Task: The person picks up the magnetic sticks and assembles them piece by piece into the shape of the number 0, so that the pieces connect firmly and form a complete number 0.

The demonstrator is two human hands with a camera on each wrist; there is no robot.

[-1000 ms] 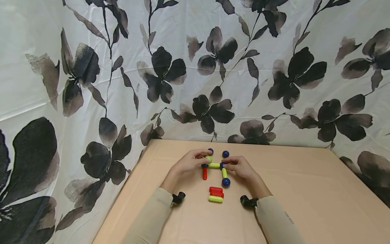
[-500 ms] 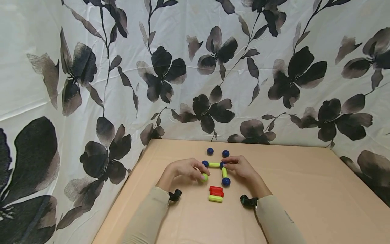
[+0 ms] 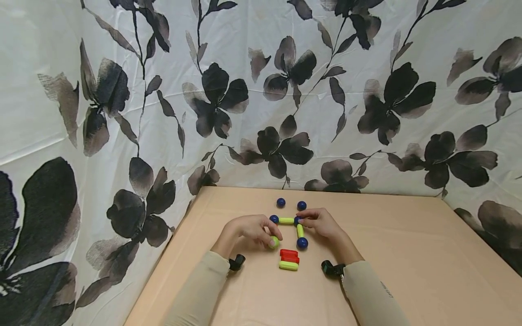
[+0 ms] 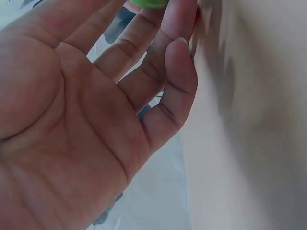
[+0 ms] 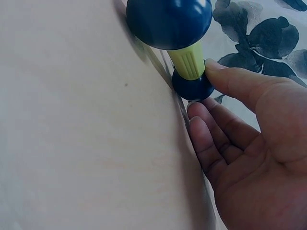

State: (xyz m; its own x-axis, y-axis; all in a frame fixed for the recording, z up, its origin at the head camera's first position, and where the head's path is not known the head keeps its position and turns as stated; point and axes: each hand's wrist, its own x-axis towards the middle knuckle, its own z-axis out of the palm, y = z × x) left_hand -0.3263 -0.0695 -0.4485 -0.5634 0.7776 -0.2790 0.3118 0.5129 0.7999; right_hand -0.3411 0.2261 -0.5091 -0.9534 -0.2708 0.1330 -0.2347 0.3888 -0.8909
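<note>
My left hand [image 3: 253,229] pinches a lime-green ball [image 3: 274,242] close over the table, at the near end of a red rod mostly hidden behind its fingers. In the left wrist view, the lime ball [image 4: 149,2] shows only at the top edge. My right hand [image 3: 325,225] pinches the blue corner ball [image 5: 193,87] between thumb and fingers. From that ball a yellow-green rod [image 3: 286,220] runs left to another blue ball [image 3: 274,219]. A second yellow-green rod [image 3: 300,231] runs toward me to a larger-looking blue ball [image 3: 302,243].
Two loose blue balls, one at left [image 3: 281,202] and one at right [image 3: 301,205], lie beyond the joined pieces. Nearer me, two red rods [image 3: 289,256] and a yellow-green rod [image 3: 288,266] lie side by side. A floral cloth [image 3: 228,149] hangs behind the table [image 3: 391,253].
My left hand has brought the lime-green ball toward me, from beside the left blue ball to the red rod's near end. My right hand has stayed on the corner ball.
</note>
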